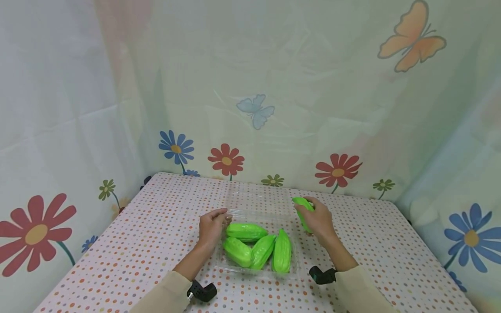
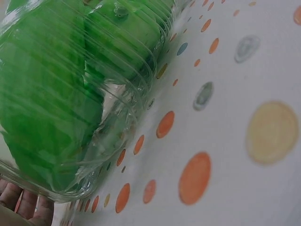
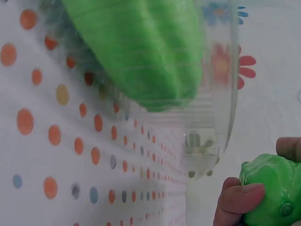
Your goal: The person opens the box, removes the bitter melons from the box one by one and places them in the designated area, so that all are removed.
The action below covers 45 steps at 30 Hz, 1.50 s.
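A bright green, ridged, gourd-like fruit (image 1: 303, 213) is in my right hand (image 1: 320, 221), held to the right of a clear plastic clamshell box (image 1: 294, 274). In the right wrist view the thumb and fingers wrap this fruit (image 3: 270, 190), and a small round nub shows on its end. Several more green fruits (image 1: 282, 252) lie inside the box, one crosswise at the back and the others leaning toward the front. My left hand (image 1: 212, 226) grips the box's back left edge with bent fingers. Those fingertips (image 2: 42, 207) show at the box wall in the left wrist view.
The box's clear lid (image 1: 256, 198) lies folded back toward the rear of the table. A dotted cloth (image 1: 156, 243) covers the table. Printed fabric (image 1: 297, 117) hangs behind and on both sides. Black wrist devices (image 1: 322, 275) sit under both forearms.
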{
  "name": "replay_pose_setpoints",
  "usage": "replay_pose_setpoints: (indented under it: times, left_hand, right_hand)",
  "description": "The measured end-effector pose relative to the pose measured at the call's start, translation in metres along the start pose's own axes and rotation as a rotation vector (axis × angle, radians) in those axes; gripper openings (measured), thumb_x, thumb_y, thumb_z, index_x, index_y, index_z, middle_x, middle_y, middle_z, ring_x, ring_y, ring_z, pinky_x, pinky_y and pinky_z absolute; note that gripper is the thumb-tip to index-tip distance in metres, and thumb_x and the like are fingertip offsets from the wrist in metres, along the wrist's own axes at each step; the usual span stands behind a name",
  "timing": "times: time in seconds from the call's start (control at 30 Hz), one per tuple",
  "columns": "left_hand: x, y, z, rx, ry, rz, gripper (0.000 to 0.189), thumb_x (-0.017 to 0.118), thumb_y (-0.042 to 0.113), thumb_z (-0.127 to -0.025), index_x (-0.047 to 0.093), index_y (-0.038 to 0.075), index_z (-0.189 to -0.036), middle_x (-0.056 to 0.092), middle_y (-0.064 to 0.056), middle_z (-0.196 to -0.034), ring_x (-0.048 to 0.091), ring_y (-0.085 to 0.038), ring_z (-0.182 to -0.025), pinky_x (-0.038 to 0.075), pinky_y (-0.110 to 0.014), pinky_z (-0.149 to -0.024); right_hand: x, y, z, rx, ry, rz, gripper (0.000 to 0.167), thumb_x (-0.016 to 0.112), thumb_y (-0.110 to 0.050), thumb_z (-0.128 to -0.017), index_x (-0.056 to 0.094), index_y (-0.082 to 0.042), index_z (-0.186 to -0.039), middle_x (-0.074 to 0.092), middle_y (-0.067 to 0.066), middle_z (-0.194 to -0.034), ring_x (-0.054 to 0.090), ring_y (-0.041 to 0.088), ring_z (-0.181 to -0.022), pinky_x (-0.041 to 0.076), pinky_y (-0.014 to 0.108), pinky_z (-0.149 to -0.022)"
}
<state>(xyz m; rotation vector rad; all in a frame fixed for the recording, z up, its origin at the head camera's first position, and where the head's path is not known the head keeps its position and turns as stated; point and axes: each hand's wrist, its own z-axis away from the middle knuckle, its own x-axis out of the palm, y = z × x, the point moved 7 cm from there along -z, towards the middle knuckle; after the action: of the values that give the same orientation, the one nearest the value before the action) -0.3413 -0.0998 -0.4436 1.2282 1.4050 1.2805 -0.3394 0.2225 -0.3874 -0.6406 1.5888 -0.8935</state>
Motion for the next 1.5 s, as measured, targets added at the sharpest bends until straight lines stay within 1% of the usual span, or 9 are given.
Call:
replay_pose_setpoints:
  times: [0.1, 0.23, 0.33, 0.53, 0.7, 0.93, 1.13, 1.37, 1.5]
  left_hand:
    - [0.0, 0.001, 0.001, 0.004, -0.001, -0.002, 0.035, 0.052, 0.006, -0.098, 0.064, -0.007, -0.129, 0.074, -0.021, -0.112, 0.072, -0.029, -0.105, 0.059, -0.034, -0.09]
    - [-0.001, 0.002, 0.0, 0.007, 0.003, -0.006, 0.034, 0.053, 0.008, -0.1, 0.064, -0.007, -0.129, 0.074, -0.021, -0.111, 0.073, -0.029, -0.104, 0.059, -0.032, -0.089]
    - [-0.001, 0.001, -0.001, 0.005, 0.009, -0.008, 0.034, 0.054, 0.008, -0.1, 0.065, -0.007, -0.128, 0.075, -0.02, -0.11, 0.073, -0.028, -0.102, 0.059, -0.031, -0.088]
    - [0.0, 0.002, 0.0, 0.012, 0.017, -0.034, 0.033, 0.055, 0.009, -0.1, 0.065, -0.006, -0.128, 0.076, -0.018, -0.108, 0.073, -0.027, -0.101, 0.058, -0.031, -0.086]
    - [-0.001, 0.002, 0.002, 0.017, 0.026, -0.051, 0.033, 0.057, 0.012, -0.1, 0.066, -0.005, -0.127, 0.076, -0.016, -0.107, 0.072, -0.026, -0.103, 0.057, -0.033, -0.09]
    - [-0.001, 0.002, 0.003, 0.022, 0.016, -0.042, 0.033, 0.057, 0.012, -0.101, 0.066, -0.006, -0.127, 0.076, -0.016, -0.108, 0.072, -0.028, -0.104, 0.058, -0.035, -0.091]
    - [0.0, 0.003, 0.003, 0.036, 0.0, -0.028, 0.035, 0.056, 0.012, -0.102, 0.063, -0.008, -0.129, 0.074, -0.021, -0.112, 0.07, -0.033, -0.106, 0.058, -0.039, -0.09]
    - [-0.001, 0.001, 0.002, 0.01, 0.009, -0.041, 0.034, 0.053, 0.01, -0.101, 0.065, -0.006, -0.129, 0.076, -0.017, -0.108, 0.072, -0.027, -0.101, 0.057, -0.028, -0.082]
    - [-0.001, 0.0, 0.001, 0.003, 0.013, -0.047, 0.033, 0.054, 0.01, -0.101, 0.066, -0.005, -0.128, 0.076, -0.016, -0.107, 0.072, -0.025, -0.1, 0.056, -0.028, -0.083]
  right_hand:
    - [-0.003, 0.005, -0.003, -0.006, 0.021, 0.045, 0.06, 0.057, -0.039, -0.102, 0.043, -0.007, -0.15, 0.053, 0.026, -0.135, 0.059, 0.035, -0.1, 0.057, 0.042, -0.069]
    - [-0.005, 0.01, -0.007, -0.015, 0.033, 0.111, 0.062, 0.053, -0.038, -0.103, 0.042, 0.0, -0.151, 0.048, 0.028, -0.145, 0.052, 0.039, -0.12, 0.049, 0.051, -0.092]
    - [-0.006, 0.014, -0.008, -0.021, 0.038, 0.139, 0.06, 0.051, -0.035, -0.103, 0.043, 0.005, -0.148, 0.053, 0.03, -0.137, 0.054, 0.039, -0.111, 0.051, 0.05, -0.087]
    - [-0.009, 0.022, -0.012, -0.041, 0.053, 0.215, 0.055, 0.051, -0.029, -0.103, 0.05, 0.012, -0.139, 0.063, 0.028, -0.112, 0.056, 0.031, -0.086, 0.044, 0.032, -0.065]
    - [-0.006, 0.03, -0.016, -0.035, 0.012, 0.273, 0.056, 0.05, -0.028, -0.103, 0.048, 0.017, -0.136, 0.061, 0.023, -0.093, 0.054, 0.026, -0.074, 0.045, 0.032, -0.06]
    - [0.0, 0.044, -0.023, -0.017, -0.02, 0.302, 0.059, 0.049, -0.03, -0.104, 0.043, 0.018, -0.139, 0.059, 0.027, -0.106, 0.056, 0.03, -0.086, 0.051, 0.041, -0.071]
    - [0.002, 0.049, -0.024, 0.026, -0.04, 0.308, 0.061, 0.049, -0.032, -0.104, 0.041, 0.017, -0.14, 0.057, 0.026, -0.106, 0.055, 0.031, -0.087, 0.049, 0.038, -0.068]
    - [0.004, 0.053, -0.026, 0.002, -0.046, 0.321, 0.061, 0.048, -0.031, -0.103, 0.042, 0.018, -0.138, 0.058, 0.027, -0.107, 0.055, 0.031, -0.088, 0.048, 0.039, -0.071]
    - [0.004, 0.055, -0.026, 0.005, -0.041, 0.326, 0.062, 0.047, -0.032, -0.103, 0.041, 0.018, -0.139, 0.058, 0.027, -0.107, 0.055, 0.031, -0.088, 0.047, 0.038, -0.07]
